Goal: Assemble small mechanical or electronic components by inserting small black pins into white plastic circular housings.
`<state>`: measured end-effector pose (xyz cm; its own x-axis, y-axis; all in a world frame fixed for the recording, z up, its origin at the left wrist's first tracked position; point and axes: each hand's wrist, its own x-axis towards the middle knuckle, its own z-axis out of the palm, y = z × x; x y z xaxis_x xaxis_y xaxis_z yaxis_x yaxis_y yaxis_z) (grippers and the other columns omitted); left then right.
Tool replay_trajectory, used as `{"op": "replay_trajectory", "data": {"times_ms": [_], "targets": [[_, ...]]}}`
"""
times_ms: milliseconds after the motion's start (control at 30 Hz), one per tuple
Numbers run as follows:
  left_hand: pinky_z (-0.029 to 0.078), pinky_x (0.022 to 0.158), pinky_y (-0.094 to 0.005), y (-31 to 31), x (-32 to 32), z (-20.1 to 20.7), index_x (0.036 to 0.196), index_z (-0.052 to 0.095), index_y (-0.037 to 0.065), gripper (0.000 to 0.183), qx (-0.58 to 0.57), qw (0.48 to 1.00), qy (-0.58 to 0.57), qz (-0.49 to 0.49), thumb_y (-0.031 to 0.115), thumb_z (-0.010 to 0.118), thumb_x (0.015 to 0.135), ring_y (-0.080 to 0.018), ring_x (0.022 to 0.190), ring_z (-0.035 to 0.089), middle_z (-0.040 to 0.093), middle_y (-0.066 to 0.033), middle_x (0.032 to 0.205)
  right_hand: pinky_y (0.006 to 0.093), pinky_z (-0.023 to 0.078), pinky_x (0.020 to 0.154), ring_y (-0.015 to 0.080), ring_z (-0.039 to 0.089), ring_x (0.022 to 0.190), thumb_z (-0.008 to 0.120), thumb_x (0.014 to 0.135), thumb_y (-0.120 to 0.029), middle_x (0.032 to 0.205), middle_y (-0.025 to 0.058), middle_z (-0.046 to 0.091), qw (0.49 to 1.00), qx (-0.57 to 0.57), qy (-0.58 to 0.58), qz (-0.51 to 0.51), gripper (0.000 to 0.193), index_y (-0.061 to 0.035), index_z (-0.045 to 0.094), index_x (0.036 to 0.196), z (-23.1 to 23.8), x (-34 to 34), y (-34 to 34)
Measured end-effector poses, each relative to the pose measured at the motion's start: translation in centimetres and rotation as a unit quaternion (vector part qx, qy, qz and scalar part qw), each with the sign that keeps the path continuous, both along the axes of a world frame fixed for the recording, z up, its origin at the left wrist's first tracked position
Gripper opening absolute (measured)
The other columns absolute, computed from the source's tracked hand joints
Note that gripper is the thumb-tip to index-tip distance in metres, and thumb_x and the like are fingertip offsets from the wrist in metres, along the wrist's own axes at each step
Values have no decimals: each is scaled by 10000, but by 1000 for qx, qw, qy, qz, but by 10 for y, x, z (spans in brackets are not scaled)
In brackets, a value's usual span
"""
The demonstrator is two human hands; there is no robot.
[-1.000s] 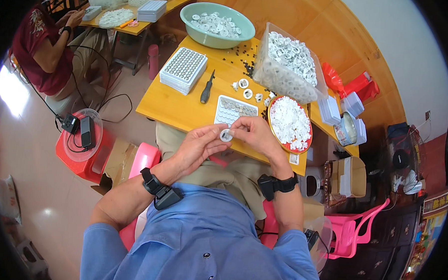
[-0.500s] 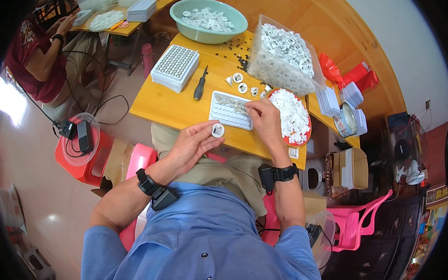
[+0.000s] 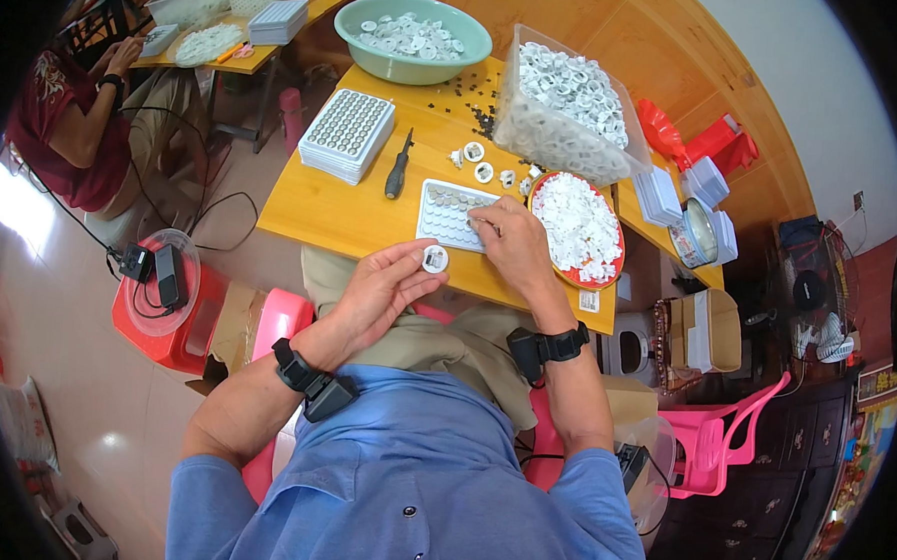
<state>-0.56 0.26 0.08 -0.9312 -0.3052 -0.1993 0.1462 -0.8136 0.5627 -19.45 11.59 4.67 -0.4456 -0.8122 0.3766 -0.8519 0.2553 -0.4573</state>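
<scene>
My left hand point(image 3: 386, 285) is closed around the edge of a small round white plastic housing point(image 3: 435, 259), pinched between thumb and fingers with its dark and metallic inside showing. My right hand point(image 3: 518, 241), fingers pinched together, is at the right side of a white pocketed tray point(image 3: 433, 233). Small silver discs sit in the far rows of that tray, while its near pockets look bare. Whatever is between my right fingertips is too small to make out. Beyond the tray lie several loose white housings point(image 3: 484, 172). A black-handled screwdriver point(image 3: 397, 176) rests to its left.
Stacked trays of silver discs point(image 3: 347, 133) stand at the left. Behind are a green basin point(image 3: 347, 37) of white parts and a clear bin point(image 3: 534, 147). A red-rimmed plate point(image 3: 606, 281) of small white pieces lies right. A co-worker point(image 3: 70, 133) sits at another table.
My right hand has shifted slightly left and nearer to me over the tray, its fingers still pinched. The left hand keeps the housing in nearly the same place.
</scene>
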Motion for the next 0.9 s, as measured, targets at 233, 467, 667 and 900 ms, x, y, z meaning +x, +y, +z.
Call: {"op": "replay_trajectory", "data": {"times_ms": [233, 467, 667, 900], "targets": [[559, 934, -301, -1, 0, 2, 1326, 525, -39, 344, -1, 1000, -3, -4, 140, 492, 1034, -229, 1067, 663, 645, -151, 1197, 418, 503, 738, 328, 643, 844, 670, 830, -105, 880, 142, 649, 1000, 17, -5, 11, 105, -30, 724, 878, -2, -2, -3], [552, 954, -315, -1, 0, 4, 1339, 503, -46, 350, 25, 1000, 6, 8, 131, 475, 1038, -241, 1095, 653, 636, -160, 1215, 362, 518, 699, 270, 658, 749, 692, 809, -117, 846, 126, 695, 984, 22, -175, 0, 124, -16, 711, 878, 12, 13, -4], [551, 959, -315, -5, -1, -3, 1317, 508, -60, 342, 26, 999, 24, 17, 124, 496, 1028, -234, 1096, 653, 630, -159, 1226, 347, 501, 651, 248, 637, 686, 673, 810, -103, 803, 92, 689, 985, -9, -160, 70, 103, -27, 699, 874, 20, 45, -3], [553, 949, -300, -4, -1, -2, 1302, 526, -45, 326, 32, 999, 21, 30, 125, 506, 1024, -199, 1081, 657, 636, -148, 1216, 350, 407, 589, 263, 584, 621, 669, 794, -87, 742, 44, 644, 986, -65, 79, 133, 18, -88, 652, 788, 7, 48, -9]]}}
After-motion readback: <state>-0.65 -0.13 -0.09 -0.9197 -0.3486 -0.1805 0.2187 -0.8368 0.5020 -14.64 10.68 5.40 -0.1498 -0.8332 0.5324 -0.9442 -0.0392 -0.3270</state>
